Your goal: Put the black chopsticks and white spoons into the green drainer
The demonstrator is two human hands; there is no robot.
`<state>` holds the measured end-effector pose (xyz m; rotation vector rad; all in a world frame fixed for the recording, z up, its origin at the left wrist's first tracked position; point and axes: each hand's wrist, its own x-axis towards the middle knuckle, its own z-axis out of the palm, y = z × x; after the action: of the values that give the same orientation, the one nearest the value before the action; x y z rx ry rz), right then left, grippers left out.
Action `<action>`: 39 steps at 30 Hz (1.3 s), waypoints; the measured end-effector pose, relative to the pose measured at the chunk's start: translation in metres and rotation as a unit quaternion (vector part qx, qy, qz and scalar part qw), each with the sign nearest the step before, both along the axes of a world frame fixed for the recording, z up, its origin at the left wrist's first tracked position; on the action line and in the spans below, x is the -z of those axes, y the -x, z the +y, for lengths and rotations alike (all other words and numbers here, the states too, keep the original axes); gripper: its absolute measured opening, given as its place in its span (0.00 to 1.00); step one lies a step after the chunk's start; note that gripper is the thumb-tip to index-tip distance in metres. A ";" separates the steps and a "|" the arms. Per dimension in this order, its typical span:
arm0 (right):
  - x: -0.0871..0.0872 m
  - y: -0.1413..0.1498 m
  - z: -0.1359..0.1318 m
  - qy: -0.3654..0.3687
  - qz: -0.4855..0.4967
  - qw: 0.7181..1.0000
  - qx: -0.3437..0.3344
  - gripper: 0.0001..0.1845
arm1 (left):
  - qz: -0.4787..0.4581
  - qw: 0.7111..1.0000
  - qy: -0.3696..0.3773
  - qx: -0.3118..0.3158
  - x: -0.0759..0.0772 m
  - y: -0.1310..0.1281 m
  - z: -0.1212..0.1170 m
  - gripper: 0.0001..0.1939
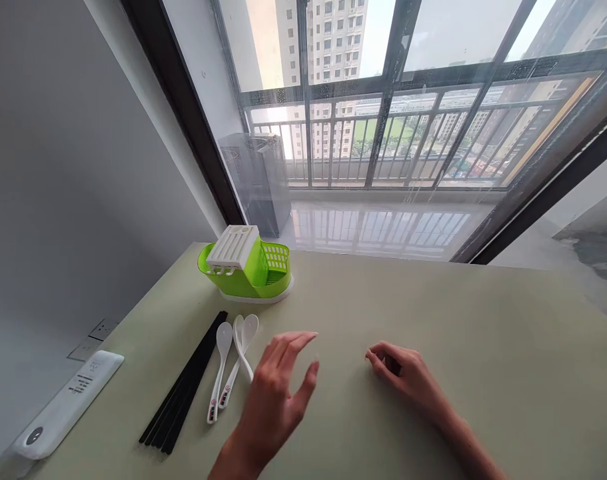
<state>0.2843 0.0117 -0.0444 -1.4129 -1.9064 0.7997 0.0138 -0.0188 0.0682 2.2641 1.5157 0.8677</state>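
My left hand (pixel 278 393) hovers over the table just right of the spoons, thumb and fingers apart, with nothing between them. Three white spoons (pixel 224 340) lie there, bowls pointing away from me; two cross, and my left hand partly hides one handle. Left of them, several black chopsticks (pixel 188 387) lie side by side in a slanting bundle. My right hand (pixel 403 373) rests near the tabletop farther right, fingers curled in and thumb meeting the fingertips. I see nothing in its grip. Beyond the spoons stands a green utensil holder (pixel 243 283) with a white slotted top.
A white oblong case (pixel 70 403) with a dark oval mark lies at the table's left edge. Wall sockets (pixel 103 329) are on the grey wall beside it. The pale table (pixel 483 320) ends at a glass door, with a grey appliance (pixel 263 180) on the balcony behind.
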 end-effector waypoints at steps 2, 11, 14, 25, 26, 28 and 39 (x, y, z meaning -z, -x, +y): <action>0.001 0.000 0.000 -0.001 -0.001 1.000 0.001 0.22 | 0.031 0.990 -0.040 -0.128 -0.009 0.038 -0.002 0.15; 0.001 -0.001 -0.001 0.010 0.003 1.000 0.001 0.22 | 0.206 0.895 0.122 -0.377 0.008 0.162 -0.029 0.35; 0.001 -0.001 -0.001 0.014 0.002 1.000 -0.001 0.22 | 0.226 0.887 0.168 -0.366 0.016 0.170 -0.033 0.38; -0.001 -0.001 0.000 0.017 0.004 1.000 0.002 0.20 | 0.278 0.855 0.254 -0.356 0.009 0.183 -0.022 0.35; -0.001 0.000 0.000 0.019 0.004 1.000 0.003 0.20 | 0.286 0.850 0.266 -0.355 0.007 0.181 -0.021 0.34; -0.002 0.000 0.000 0.022 0.004 1.000 0.007 0.20 | 0.302 0.838 0.286 -0.355 0.003 0.179 -0.018 0.34; 0.003 -0.001 -0.002 0.045 0.026 0.999 0.001 0.20 | 0.335 0.817 0.324 -0.340 -0.007 0.170 -0.008 0.27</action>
<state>0.2852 0.0102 -0.0478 -1.4343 -1.8492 0.9226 -0.1558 -0.0267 0.0754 1.5358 2.4951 -0.4158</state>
